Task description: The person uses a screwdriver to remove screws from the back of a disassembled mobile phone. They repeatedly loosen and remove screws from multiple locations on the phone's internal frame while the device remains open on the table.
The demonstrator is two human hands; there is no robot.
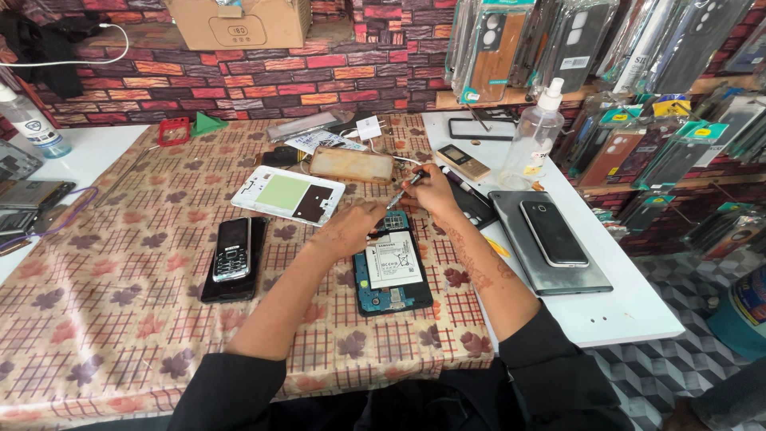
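So there's an opened phone (392, 271) lying back-side up on the tabletop (120, 319), right in front of the person, blue board showing and a white-labelled battery sitting in the middle of it. The left hand (349, 226) is pressed down on the top edge of that phone, fingers curled in, holding it steady. The right hand (432, 191) is just above the phone's upper right corner, pinched narrow around a small screwdriver (404, 189) with the tip pointing down toward the top of the phone.

Just up and left of that is a white phone frame (288, 195) with a green panel inside it, and behind that a worn tan phone case (352, 164). Further left, a black keypad phone (232, 249) lies on top of a bigger dark slab. Off to the right, past the edge of the leaf-pattern cloth, a black smartphone (553, 232) rests on a grey tablet (549, 247), and a clear spray bottle (533, 136) stands behind them. A small gold keypad phone (463, 162) sits near the bottle. Packaged phone cases (511, 44) hang along the brick-pattern wall.
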